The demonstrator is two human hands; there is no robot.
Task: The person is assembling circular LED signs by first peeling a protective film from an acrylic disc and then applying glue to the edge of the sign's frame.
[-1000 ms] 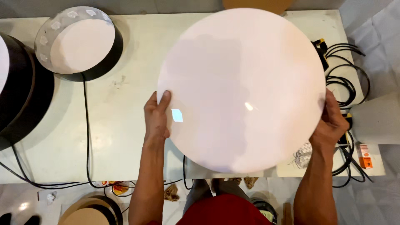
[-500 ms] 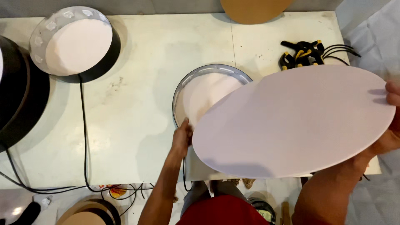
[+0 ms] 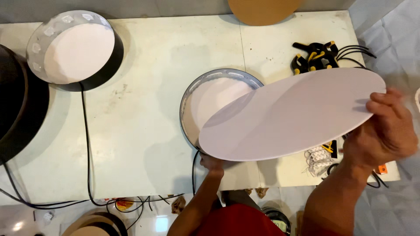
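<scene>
Item: white round diffuser panel (image 3: 288, 116), gripped at its edge in our right hand (image 3: 385, 131) and tilted above the shallow round lamp housing (image 3: 218, 107) on the white worktable (image 3: 144, 131). Our left hand (image 3: 212, 164) clasped the panel's near edge (fingers mostly hidden). Black-and-yellow spring clamps (image 3: 315, 57) lay beyond; a second lamp housing (image 3: 72, 48) stood far left.
</scene>
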